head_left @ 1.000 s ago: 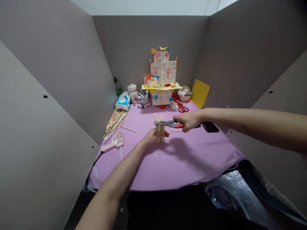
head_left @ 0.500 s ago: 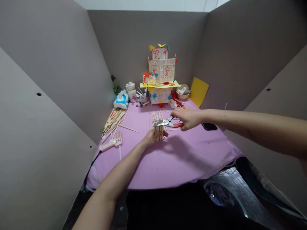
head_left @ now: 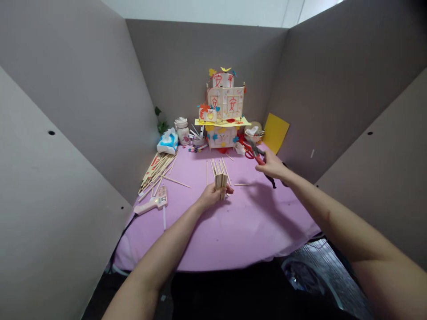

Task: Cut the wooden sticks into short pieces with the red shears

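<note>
My left hand [head_left: 211,194] is closed round a bundle of short wooden sticks [head_left: 220,180] held upright on the purple tablecloth [head_left: 233,226]. My right hand [head_left: 271,165] is off to the right and farther back, gripping red-handled cutting pliers [head_left: 255,150] that point up and away toward the back of the table. More loose sticks [head_left: 216,166] lie flat just behind the bundle.
A decorated paper-and-stick tower [head_left: 224,111] stands at the back. A pile of long sticks [head_left: 156,169] and a glue gun [head_left: 153,203] lie at left. Red scissors [head_left: 248,153], a bowl [head_left: 254,131], yellow paper [head_left: 275,132], a tissue pack [head_left: 168,141] and a jar [head_left: 182,129] sit nearby.
My right hand has pulled the pliers away from the stick bundle, back and to the right. The bundle's tops now look trimmed shorter. My left hand has stayed in place.
</note>
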Tool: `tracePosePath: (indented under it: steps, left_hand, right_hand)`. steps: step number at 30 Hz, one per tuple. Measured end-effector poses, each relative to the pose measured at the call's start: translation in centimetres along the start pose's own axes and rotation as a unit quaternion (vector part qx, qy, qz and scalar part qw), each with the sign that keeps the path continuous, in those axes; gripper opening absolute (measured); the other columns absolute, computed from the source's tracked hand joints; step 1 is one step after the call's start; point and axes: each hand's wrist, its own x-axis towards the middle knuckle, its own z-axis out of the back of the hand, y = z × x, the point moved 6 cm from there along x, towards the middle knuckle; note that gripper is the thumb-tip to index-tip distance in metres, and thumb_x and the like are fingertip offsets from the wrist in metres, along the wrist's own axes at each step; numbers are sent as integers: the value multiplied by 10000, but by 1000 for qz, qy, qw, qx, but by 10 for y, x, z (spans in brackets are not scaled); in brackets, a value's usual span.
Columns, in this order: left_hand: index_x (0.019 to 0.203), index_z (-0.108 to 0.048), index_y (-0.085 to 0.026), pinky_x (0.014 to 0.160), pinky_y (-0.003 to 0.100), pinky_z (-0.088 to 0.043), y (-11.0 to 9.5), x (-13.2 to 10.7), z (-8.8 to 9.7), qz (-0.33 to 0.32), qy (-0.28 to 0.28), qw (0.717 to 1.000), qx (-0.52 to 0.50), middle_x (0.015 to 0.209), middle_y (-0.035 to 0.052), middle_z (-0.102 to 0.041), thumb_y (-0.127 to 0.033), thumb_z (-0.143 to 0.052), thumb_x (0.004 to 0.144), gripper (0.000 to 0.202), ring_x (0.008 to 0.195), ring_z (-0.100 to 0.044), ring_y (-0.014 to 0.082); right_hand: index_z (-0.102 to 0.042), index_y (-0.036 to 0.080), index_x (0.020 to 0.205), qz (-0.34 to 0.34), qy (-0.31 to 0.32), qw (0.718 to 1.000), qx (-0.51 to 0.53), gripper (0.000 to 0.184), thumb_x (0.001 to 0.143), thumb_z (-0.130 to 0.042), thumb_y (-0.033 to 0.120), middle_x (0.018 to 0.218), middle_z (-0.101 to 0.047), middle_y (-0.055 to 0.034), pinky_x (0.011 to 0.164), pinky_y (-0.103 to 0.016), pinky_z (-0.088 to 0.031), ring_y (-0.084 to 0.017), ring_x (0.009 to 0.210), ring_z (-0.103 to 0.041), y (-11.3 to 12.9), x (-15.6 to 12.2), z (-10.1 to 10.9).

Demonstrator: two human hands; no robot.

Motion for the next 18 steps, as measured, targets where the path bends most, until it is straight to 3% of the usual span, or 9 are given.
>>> tracePosePath:
  steps: [2,4,6,9,12,15,18]
  left_hand:
    - [909,-641,-119,834,403,-512,0,-1,0,1,-5,1000,0,951,148,-703,-520,-722,723,450,885,-681,241]
    - [910,-647,-117,832,402,-512,1,-2,-1,4,-10,1000,0,963,152,-703,-531,-723,719,461,888,-681,243]
    - [908,-653,-111,830,400,-514,1,-3,-1,7,-15,1000,-3,971,159,-703,-543,-723,715,478,894,-681,248]
    - [912,-655,-101,825,396,-520,1,-3,0,1,-27,1000,-7,979,165,-703,-550,-715,718,493,894,-683,250]
    - [909,-648,-102,829,397,-523,1,-2,0,-19,-39,999,-8,967,158,-706,-538,-701,734,473,880,-687,245]
    - [924,-637,-113,805,398,-533,4,-2,-2,-31,-58,998,4,964,146,-706,-523,-669,763,441,894,-684,259]
    - [979,-638,-133,820,405,-528,5,-3,-5,-51,-126,990,39,982,128,-701,-470,-623,804,380,923,-664,267]
  right_hand:
    - [-537,132,1147,-112,46,989,-88,612,669,-634,502,1147,-575,-177,870,-455,-429,-363,1085,-543,-33,0,-35]
    - [-546,119,1175,-152,57,978,-131,663,700,-602,579,1201,-557,-203,904,-475,-409,-381,1137,-525,-53,-3,-64]
    - [-523,106,1230,-165,46,974,-148,747,723,-560,653,1253,-533,-222,945,-488,-381,-389,1189,-496,-62,-5,-80]
    - [-490,103,1281,-142,48,978,-148,861,687,-578,721,1336,-490,-231,1027,-515,-304,-404,1272,-424,-57,-2,-85]
    - [-505,108,1263,-100,9,991,-92,727,756,-579,625,1359,-490,-224,1067,-506,-275,-387,1304,-402,-29,-8,-70]
    - [-460,115,1331,-18,-30,997,69,591,856,-497,465,1324,-542,-206,1034,-433,-365,-317,1249,-496,22,-34,-63]
    - [-271,137,1478,65,-28,974,215,848,783,-613,482,1412,-479,-198,1049,-433,-381,-315,1285,-486,81,-68,-75]
